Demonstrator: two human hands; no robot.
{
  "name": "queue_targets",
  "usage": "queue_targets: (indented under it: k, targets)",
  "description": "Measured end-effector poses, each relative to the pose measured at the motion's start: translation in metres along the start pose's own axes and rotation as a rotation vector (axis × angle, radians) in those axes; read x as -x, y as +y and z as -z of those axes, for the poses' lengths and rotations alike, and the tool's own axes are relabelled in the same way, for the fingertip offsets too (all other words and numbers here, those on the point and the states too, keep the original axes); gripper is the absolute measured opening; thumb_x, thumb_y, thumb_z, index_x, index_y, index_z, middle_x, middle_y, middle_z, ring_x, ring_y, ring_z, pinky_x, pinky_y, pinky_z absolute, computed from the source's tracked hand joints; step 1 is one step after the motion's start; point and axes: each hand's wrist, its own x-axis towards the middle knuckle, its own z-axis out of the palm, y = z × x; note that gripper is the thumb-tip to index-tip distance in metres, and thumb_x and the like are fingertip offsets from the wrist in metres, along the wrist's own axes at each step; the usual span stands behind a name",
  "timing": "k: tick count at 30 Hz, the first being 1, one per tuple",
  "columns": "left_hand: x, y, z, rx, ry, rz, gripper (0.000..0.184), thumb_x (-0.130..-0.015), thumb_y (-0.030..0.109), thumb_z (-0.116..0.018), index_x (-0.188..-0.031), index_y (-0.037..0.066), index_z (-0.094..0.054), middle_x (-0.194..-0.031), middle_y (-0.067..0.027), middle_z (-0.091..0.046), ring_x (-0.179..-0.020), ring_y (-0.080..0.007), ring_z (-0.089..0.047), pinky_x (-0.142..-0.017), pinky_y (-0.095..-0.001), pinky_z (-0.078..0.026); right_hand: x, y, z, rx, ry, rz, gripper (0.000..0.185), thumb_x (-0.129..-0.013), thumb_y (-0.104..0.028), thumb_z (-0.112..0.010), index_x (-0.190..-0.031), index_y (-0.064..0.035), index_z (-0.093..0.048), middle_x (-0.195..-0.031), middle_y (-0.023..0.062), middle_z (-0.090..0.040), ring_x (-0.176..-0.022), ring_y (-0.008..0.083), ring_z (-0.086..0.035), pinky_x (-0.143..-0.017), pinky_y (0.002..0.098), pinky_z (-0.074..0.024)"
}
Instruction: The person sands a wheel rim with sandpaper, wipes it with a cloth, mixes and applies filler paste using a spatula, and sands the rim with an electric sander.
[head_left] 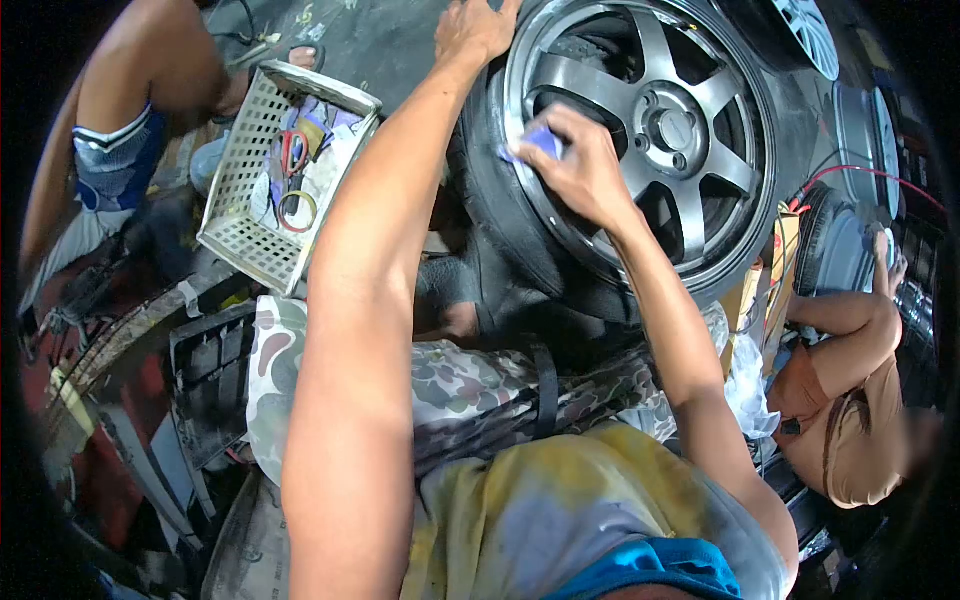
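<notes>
A grey multi-spoke alloy wheel (655,55) with a black tyre (500,225) lies tilted in front of me. My right hand (585,165) is closed on a small purple piece of sandpaper (540,143), pressed against the left side of the wheel's rim (530,190). At the top of the view my left hand (475,32) reaches to the tyre's upper left edge. Its fingertips are cut off by the frame edge, so their grip is hidden.
Left of my arm stands a white plastic basket (235,205) with red-handled scissors (293,155), a tape roll (297,211) and sandpaper scraps. Another person's knee (150,55) is at the left; a seated person (850,400) is at the right, near more wheels (845,245) and a red cable (870,170).
</notes>
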Motion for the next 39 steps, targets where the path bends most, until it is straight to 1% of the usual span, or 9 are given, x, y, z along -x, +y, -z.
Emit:
queue_targets:
  k: [7,11,13,16,21,25,27,33,39]
  targets:
    - [-0.001,-0.004,-0.004,-0.019,-0.024,0.014,0.085,-0.099,0.071,-0.041,-0.149,0.002,-0.051,-0.147,-0.0318,-0.051,-0.139,-0.0461,-0.047,-0.117,-0.0502,-0.037,0.020,0.000,0.009,0.001,-0.106,-0.033,0.021,-0.082,-0.016,-0.083,-0.090,0.0013,-0.072,-0.085,0.0170,-0.067,-0.082,0.0350,-0.067,-0.076,0.0411,-0.0510]
    - [-0.003,-0.004,-0.004,-0.013,-0.035,0.015,0.087,-0.099,0.072,-0.040,-0.152,0.003,-0.048,-0.149,-0.0311,-0.050,-0.141,-0.0453,-0.046,-0.118,-0.0500,-0.036,-0.011,0.001,-0.001,0.016,0.048,-0.002,0.024,-0.083,-0.018,-0.081,-0.091,0.0020,-0.072,-0.089,0.0193,-0.067,-0.085,0.0377,-0.068,-0.078,0.0428,-0.0514]
    - [-0.006,-0.007,-0.007,-0.030,-0.003,-0.001,0.088,-0.099,0.072,-0.040,-0.153,0.004,-0.047,-0.149,-0.0311,-0.050,-0.141,-0.0451,-0.046,-0.119,-0.0498,-0.036,0.004,0.001,0.006,0.040,-0.058,0.014,0.023,-0.084,-0.017,-0.082,-0.093,0.0018,-0.073,-0.088,0.0156,-0.068,-0.083,0.0281,-0.068,-0.078,0.0363,-0.0514]
    - [-0.006,-0.007,-0.009,-0.038,0.006,0.027,0.088,-0.099,0.073,-0.040,-0.154,0.004,-0.046,-0.149,-0.0314,-0.050,-0.141,-0.0452,-0.046,-0.119,-0.0499,-0.035,0.013,0.004,0.015,0.059,-0.170,0.058,0.023,-0.082,-0.017,-0.083,-0.092,0.0006,-0.072,-0.087,0.0140,-0.067,-0.085,0.0280,-0.069,-0.080,0.0364,-0.0516]
    - [-0.005,-0.008,-0.004,-0.013,-0.023,0.010,0.089,-0.098,0.072,-0.040,-0.155,0.004,-0.045,-0.151,-0.0324,-0.048,-0.142,-0.0460,-0.045,-0.120,-0.0502,-0.034,-0.006,0.001,0.000,0.062,0.056,0.015,0.020,-0.085,-0.015,-0.081,-0.092,0.0003,-0.072,-0.086,0.0130,-0.067,-0.081,0.0233,-0.067,-0.078,0.0352,-0.0513]
    - [-0.003,-0.010,-0.011,-0.025,-0.025,0.019,0.088,-0.099,0.071,-0.041,-0.154,0.003,-0.045,-0.149,-0.0330,-0.049,-0.142,-0.0459,-0.045,-0.119,-0.0500,-0.035,0.025,0.002,0.002,0.016,-0.061,-0.035,0.023,-0.086,-0.018,-0.080,-0.092,0.0020,-0.071,-0.085,0.0141,-0.067,-0.080,0.0247,-0.067,-0.078,0.0356,-0.0513]
    - [-0.008,-0.010,-0.007,-0.013,0.000,-0.019,0.088,-0.099,0.071,-0.042,-0.153,0.003,-0.046,-0.148,-0.0329,-0.050,-0.141,-0.0459,-0.046,-0.119,-0.0498,-0.035,0.005,0.010,-0.006,-0.015,0.071,-0.010,0.025,-0.083,-0.020,-0.079,-0.090,0.0022,-0.069,-0.089,0.0191,-0.066,-0.084,0.0388,-0.066,-0.077,0.0434,-0.0508]
    - [-0.015,-0.010,0.000,0.000,0.030,-0.027,0.086,-0.099,0.071,-0.043,-0.151,0.003,-0.049,-0.145,-0.0331,-0.053,-0.138,-0.0463,-0.048,-0.117,-0.0497,-0.037,0.020,0.002,-0.003,-0.017,0.006,-0.049,0.025,-0.083,-0.021,-0.079,-0.090,0.0007,-0.070,-0.090,0.0191,-0.066,-0.086,0.0396,-0.066,-0.078,0.0443,-0.0510]
    - [-0.007,-0.008,-0.002,-0.049,0.018,-0.032,0.084,-0.099,0.071,-0.043,-0.149,0.005,-0.052,-0.140,-0.0326,-0.057,-0.135,-0.0463,-0.052,-0.114,-0.0502,-0.040,-0.007,0.004,-0.021,0.000,0.257,-0.085,0.030,-0.083,-0.027,-0.080,-0.088,0.0005,-0.069,-0.091,0.0199,-0.066,-0.086,0.0410,-0.065,-0.078,0.0464,-0.0505]
